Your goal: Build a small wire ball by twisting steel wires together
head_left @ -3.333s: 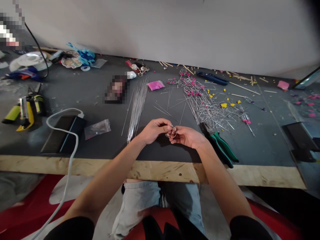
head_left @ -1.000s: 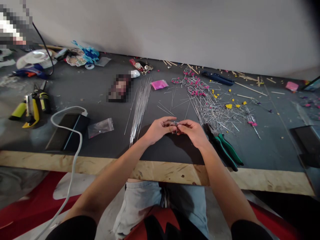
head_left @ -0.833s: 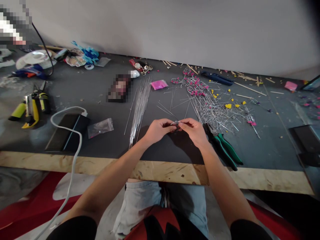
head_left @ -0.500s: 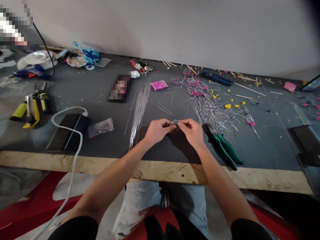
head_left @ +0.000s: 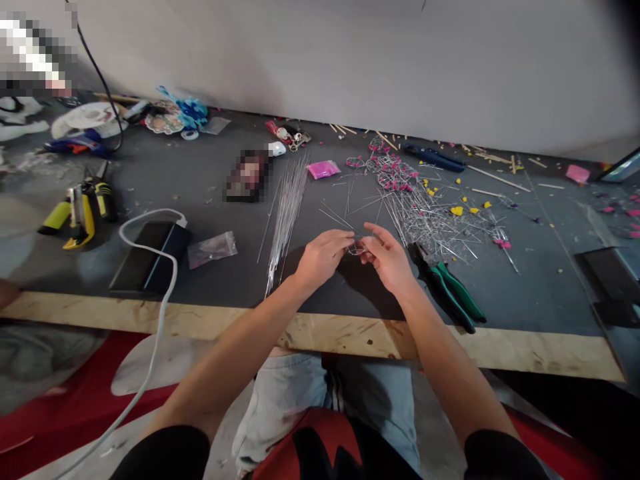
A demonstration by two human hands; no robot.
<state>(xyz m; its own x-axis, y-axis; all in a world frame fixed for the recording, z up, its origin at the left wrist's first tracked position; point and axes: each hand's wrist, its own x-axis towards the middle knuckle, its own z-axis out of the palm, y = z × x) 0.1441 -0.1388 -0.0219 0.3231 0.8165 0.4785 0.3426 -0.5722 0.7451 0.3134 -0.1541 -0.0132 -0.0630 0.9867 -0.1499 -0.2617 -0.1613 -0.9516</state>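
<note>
Between my two hands is a thin silver wire (head_left: 354, 251) bent into a loop, held just above the dark tabletop. My left hand (head_left: 323, 257) pinches its left side, fingers pressed together. At the loop's right side, my right hand (head_left: 393, 261) grips the wire low between thumb and bent fingers, while its index finger is lifted away. My fingers hide part of the loop. Left of my hands lies a bundle of straight wires (head_left: 286, 213). To the right are a pile of cut wires (head_left: 430, 223) and pliers (head_left: 453, 290) with green and black handles.
Beyond the hands lie a pink packet (head_left: 323, 169) and wire shapes with pink pieces (head_left: 395, 172). A power bank (head_left: 150, 257) with a white cable (head_left: 173, 277), a small plastic bag (head_left: 213, 250) and yellow-black tools (head_left: 80, 217) are at left. The wooden table edge (head_left: 325, 331) runs in front.
My right index finger has lifted off the wire and the hand has turned slightly. My left fingers have straightened over the loop. The view has shifted a little to the left.
</note>
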